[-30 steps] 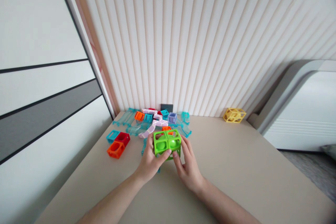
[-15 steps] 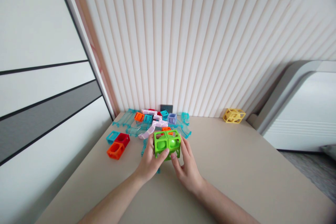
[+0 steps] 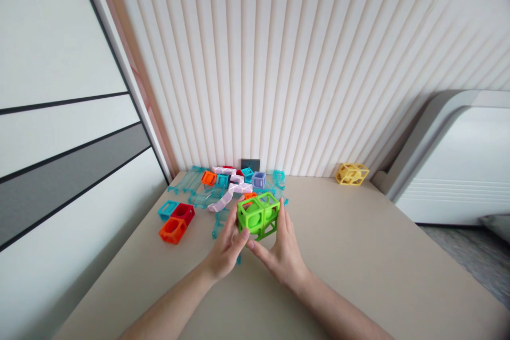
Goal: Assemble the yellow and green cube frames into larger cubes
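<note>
Two green open-frame cubes, joined side by side into one block, are held just above the beige table, near its middle and in front of the toy pile. The block is gripped from both sides: the left hand is closed on its near left corner, thumb on the front lower edge and fingers behind, while the right hand is pressed against the right face, fingers raised along it and thumb reaching under the front. Both forearms are stretched forward from the lower edge of the view, wrists angled inward toward each other.

Behind the block, an orange piece is partly hidden. A white zigzag track is laid across several clear teal track pieces; their number cannot be told. By the wall, one orange cube, two teal cubes and one lilac cube are counted. To the left, three cubes are grouped touching: one teal, one red, one orange. One yellow frame cube is set well apart at the far right, beside the ribbed wall.
</note>
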Tool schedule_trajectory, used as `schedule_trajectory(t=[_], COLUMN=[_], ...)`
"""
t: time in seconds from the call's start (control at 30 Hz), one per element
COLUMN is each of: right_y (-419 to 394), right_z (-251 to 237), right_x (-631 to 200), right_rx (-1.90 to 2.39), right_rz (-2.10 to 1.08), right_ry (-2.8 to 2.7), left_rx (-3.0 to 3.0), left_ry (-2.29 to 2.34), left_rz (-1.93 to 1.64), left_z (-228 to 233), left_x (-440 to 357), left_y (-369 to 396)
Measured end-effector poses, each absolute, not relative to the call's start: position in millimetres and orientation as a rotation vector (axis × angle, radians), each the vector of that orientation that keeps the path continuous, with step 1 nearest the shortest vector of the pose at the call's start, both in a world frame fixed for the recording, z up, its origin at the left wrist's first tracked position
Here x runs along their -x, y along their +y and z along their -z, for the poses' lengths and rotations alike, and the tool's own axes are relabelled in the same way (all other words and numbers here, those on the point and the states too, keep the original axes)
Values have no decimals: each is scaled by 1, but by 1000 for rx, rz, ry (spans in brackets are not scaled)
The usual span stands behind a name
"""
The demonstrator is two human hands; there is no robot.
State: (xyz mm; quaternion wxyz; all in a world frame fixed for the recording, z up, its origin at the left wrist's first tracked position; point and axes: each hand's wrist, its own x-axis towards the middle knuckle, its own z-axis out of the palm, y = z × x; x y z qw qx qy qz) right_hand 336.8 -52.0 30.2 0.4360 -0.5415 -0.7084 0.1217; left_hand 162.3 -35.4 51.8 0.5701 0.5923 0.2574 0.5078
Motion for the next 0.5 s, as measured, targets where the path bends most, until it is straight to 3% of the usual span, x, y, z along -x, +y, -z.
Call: schedule_trajectory(t=[0.27, 0.5], right_y=[-55, -50], right_z=[-34, -41], right_x=[-331, -335], right_rx=[1403, 1346], right_rz=[-281, -445], right_ry=[-1747, -1645], left_rx=[-1493, -1640], left_ry=[734, 839], left_rz=[-1143, -1093], left_z=[-38, -36], left_x=[-158, -157], left_y=[-31, -31])
